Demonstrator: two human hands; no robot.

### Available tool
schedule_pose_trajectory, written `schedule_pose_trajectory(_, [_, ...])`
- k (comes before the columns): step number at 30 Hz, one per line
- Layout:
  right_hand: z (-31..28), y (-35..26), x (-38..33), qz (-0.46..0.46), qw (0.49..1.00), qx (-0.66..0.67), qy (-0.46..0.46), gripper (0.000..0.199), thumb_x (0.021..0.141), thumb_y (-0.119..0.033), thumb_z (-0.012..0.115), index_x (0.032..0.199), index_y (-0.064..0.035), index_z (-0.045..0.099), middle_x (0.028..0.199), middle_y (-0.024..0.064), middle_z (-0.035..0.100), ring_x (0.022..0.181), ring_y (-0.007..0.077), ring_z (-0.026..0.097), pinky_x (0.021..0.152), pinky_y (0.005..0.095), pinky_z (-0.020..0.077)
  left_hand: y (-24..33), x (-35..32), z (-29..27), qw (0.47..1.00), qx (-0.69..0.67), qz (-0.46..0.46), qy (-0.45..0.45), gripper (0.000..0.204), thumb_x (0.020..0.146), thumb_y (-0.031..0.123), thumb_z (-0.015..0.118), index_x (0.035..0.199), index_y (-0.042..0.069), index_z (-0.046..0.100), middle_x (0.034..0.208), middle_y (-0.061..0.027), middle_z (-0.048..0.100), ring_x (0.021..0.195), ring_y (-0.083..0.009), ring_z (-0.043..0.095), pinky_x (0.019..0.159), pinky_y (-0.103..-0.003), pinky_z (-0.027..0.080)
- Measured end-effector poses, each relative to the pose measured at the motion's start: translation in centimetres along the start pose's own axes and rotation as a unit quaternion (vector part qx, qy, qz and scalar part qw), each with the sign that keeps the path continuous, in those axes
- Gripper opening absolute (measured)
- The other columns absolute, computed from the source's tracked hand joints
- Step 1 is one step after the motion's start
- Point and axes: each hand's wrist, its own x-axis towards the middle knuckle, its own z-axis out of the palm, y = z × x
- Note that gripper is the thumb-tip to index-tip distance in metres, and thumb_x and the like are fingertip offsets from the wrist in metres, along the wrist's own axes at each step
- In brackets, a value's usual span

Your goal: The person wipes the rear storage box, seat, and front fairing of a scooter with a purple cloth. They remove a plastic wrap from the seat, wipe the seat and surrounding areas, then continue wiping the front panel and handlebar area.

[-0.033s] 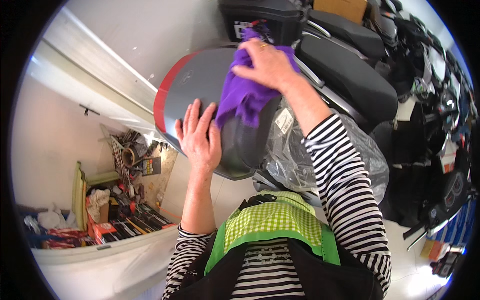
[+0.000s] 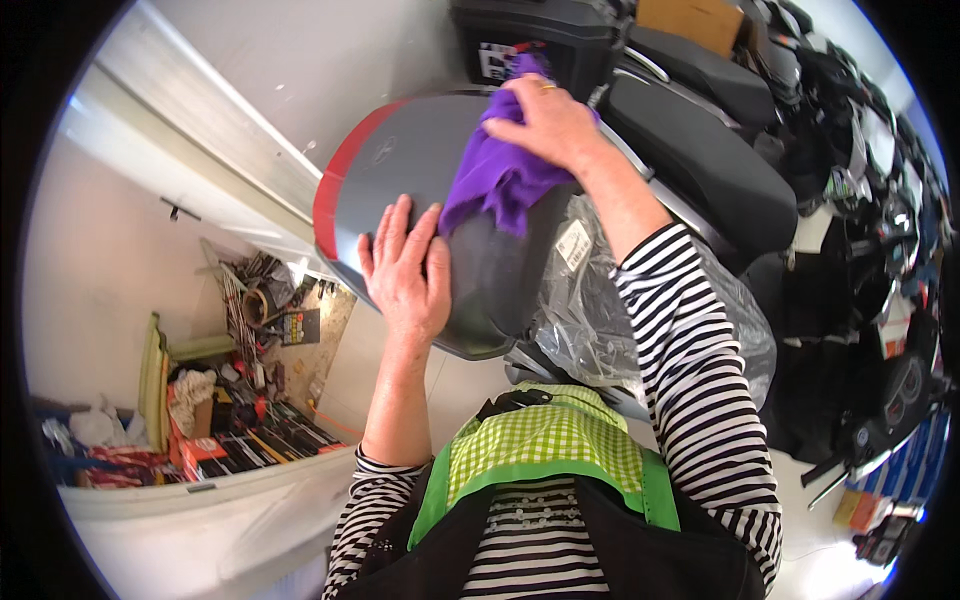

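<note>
Looks like mid-wipe on the rounded grey plastic scooter panel with the red edge [image 2: 420,170]: right hand [image 2: 545,120] clenched around a crumpled purple cloth [image 2: 500,180] on its upper part, left hand [image 2: 405,270] spread flat lower down, gripping nothing, so I'd guess the uncleaned lower part comes next.

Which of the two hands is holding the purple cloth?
The right hand grips the purple cloth on the grey panel. The left hand lies flat and empty on it.
</note>
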Motion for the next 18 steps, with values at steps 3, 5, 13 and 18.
schedule_pose_trajectory(3, [0.9,3.2,3.1,0.068,0.995,-0.002,-0.074,0.074,0.082,-0.065,0.059,0.128,-0.0066,0.056,0.134,0.021,0.056,0.127,0.0338,0.053,0.105,0.0433,0.0428,-0.1,-0.1,-0.2,0.998,-0.027,0.01,0.051,0.03,0.087,0.017,0.062,0.116,0.015,0.07,0.132,-0.0111,0.061,0.127,-0.0287,0.054,0.113,-0.049,0.026])
schedule_pose_trajectory(5, [1.5,4.6,4.6,0.09,0.989,-0.02,-0.112,0.08,0.085,-0.068,0.052,0.135,-0.0059,0.051,0.139,0.0243,0.051,0.131,0.0369,0.049,0.107,0.0453,0.0403,-0.1,-0.3,-0.3,0.995,-0.054,0.02,0.08,0.026,0.088,0.012,0.06,0.111,0.009,0.072,0.127,-0.0126,0.065,0.124,-0.0286,0.058,0.112,-0.046,0.029])
schedule_pose_trajectory(13, [5.9,1.6,11.9,0.144,0.959,-0.093,-0.226,0.08,0.091,-0.068,0.044,0.147,-0.0126,0.038,0.146,0.032,0.04,0.138,0.0451,0.038,0.112,0.0514,0.0343,-0.5,-0.9,-0.3,0.992,-0.076,0.032,0.095,0.032,0.079,0.01,0.063,0.109,0.011,0.072,0.125,-0.0133,0.065,0.123,-0.029,0.059,0.112,-0.048,0.03])
schedule_pose_trajectory(18, [11.2,-5.5,15.3,0.06,0.953,-0.148,-0.257,0.079,0.091,-0.068,0.046,0.147,-0.0133,0.039,0.15,0.0298,0.034,0.137,0.0472,0.038,0.111,0.0535,0.0352,-1.0,-0.9,-0.3,0.988,-0.112,0.034,0.105,0.032,0.076,0.013,0.066,0.108,0.012,0.071,0.126,-0.013,0.065,0.123,-0.0287,0.059,0.111,-0.052,0.032])
